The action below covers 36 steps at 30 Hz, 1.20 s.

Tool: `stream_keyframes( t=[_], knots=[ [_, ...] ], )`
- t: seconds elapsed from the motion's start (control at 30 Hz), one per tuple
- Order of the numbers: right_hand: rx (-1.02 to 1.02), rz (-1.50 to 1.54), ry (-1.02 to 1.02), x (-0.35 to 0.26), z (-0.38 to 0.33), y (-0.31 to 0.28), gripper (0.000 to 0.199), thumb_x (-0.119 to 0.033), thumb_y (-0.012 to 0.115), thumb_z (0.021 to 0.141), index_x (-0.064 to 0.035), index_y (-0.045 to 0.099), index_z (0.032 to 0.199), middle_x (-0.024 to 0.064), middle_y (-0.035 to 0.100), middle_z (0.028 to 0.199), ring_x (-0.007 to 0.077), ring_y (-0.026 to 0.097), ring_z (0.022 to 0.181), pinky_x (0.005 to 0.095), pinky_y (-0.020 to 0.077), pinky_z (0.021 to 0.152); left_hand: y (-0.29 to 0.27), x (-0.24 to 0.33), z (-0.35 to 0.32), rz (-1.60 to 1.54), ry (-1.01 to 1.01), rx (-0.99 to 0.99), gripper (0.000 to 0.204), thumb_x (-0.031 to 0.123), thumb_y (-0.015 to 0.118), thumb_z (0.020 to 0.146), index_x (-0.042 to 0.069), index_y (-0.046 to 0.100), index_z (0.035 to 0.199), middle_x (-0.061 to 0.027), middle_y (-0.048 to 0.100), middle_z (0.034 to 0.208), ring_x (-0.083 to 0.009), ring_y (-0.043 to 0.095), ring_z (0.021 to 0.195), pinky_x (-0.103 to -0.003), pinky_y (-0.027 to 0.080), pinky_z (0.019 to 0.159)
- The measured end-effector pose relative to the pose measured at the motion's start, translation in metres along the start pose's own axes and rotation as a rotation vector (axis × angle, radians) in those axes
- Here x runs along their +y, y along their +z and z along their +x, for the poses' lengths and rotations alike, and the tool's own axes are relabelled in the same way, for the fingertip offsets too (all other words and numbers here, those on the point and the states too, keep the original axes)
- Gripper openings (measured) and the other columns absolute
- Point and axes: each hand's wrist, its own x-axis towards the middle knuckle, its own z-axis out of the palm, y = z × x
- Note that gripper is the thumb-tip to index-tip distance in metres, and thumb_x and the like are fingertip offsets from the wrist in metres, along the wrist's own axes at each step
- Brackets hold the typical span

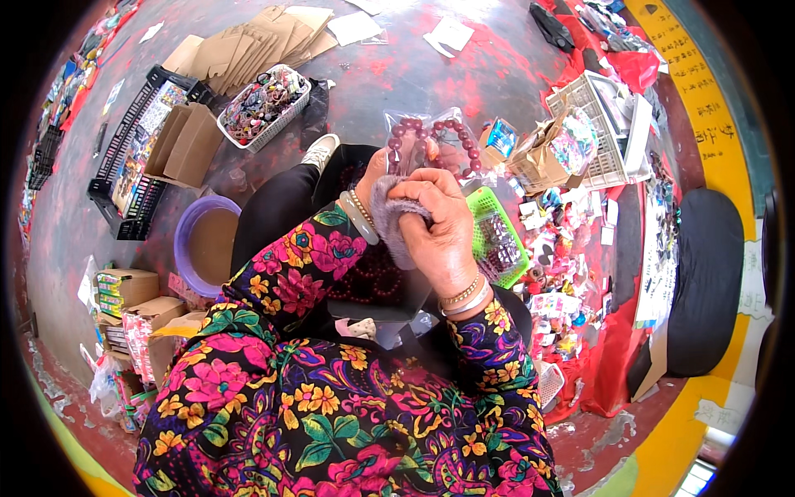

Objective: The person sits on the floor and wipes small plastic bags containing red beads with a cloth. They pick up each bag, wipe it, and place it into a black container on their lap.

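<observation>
My left hand (375, 176) is closed beside the see-through plastic bags (406, 157) of dark red beads, seemingly gripping their lower end; its fingers are mostly hidden. A fuzzy grey-purple cloth (391, 217) bunches against that hand. My right hand (441, 225) pinches the cloth between bent fingers and thumb. Large round beads (461, 137) form loops inside the bags, just past my hands. Below, on my lap, more dark red beads (371, 282) lie in a dark container, partly covered by my arms. Right of my hands, a green basket (519, 263) holds small dark packed items.
Small packets and trinkets (563, 257) crowd the right side on red sheeting. A cardboard box (538, 157) and a white crate (609, 166) stand beyond. On the left are a purple basin (184, 248), a black crate (103, 186), a filled white basket (269, 124) and flattened cardboard (248, 45).
</observation>
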Motion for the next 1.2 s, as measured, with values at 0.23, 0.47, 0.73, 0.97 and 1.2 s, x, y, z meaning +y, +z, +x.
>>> stream_keyframes(
  t=[0.23,0.47,0.73,0.97,1.2],
  knots=[
    [-0.139,0.276,0.465,0.000,0.015,-0.032,0.008,-0.010,0.061,0.075,-0.0023,0.062,0.075,0.0076,0.059,0.074,0.0177,0.058,0.071,0.0268,0.0455,0.069,0.009,0.014,0.015,0.553,0.256,0.398,0.037,0.039,0.048,0.092,0.004,0.056,0.101,-0.0058,0.059,0.090,-0.0158,0.057,0.084,-0.031,0.047,0.079],
    [0.030,-0.120,0.370,0.022,0.010,-0.017,0.026,-0.024,0.072,0.075,-0.0022,0.063,0.086,0.0062,0.061,0.062,0.0100,0.055,0.055,0.0265,0.0448,0.054,0.005,0.016,0.028,0.994,0.485,0.463,0.037,0.035,0.045,0.095,0.003,0.056,0.078,0.0036,0.049,0.067,-0.0044,0.042,0.063,-0.023,0.036,0.056],
    [0.085,0.222,0.452,0.058,0.004,-0.034,0.010,-0.012,0.067,0.081,-0.0028,0.063,0.081,-0.0063,0.055,0.067,0.0028,0.045,0.062,0.0184,0.0368,0.056,0.007,0.028,0.022,1.600,0.495,0.367,0.040,0.036,0.052,0.090,-0.001,0.061,0.080,-0.0080,0.057,0.069,-0.0164,0.053,0.068,-0.029,0.043,0.064],
    [0.168,0.560,0.985,0.134,-0.041,-0.023,0.017,-0.015,0.064,0.083,-0.0005,0.062,0.092,0.0050,0.064,0.084,0.0127,0.060,0.074,0.0248,0.0475,0.066,0.028,0.094,0.018,1.383,0.598,0.540,0.019,0.015,0.054,0.090,-0.001,0.058,0.099,-0.0050,0.064,0.088,-0.0090,0.057,0.078,-0.023,0.046,0.072],
    [0.417,1.008,1.481,0.278,-0.185,0.117,0.018,-0.017,0.063,0.082,-0.0003,0.061,0.090,0.0135,0.065,0.085,0.0262,0.065,0.073,0.0371,0.0538,0.066,0.030,0.109,-0.005,1.138,0.564,0.451,0.015,0.011,0.054,0.090,-0.001,0.058,0.098,-0.0072,0.064,0.089,-0.0115,0.057,0.080,-0.023,0.045,0.073]
  ],
)
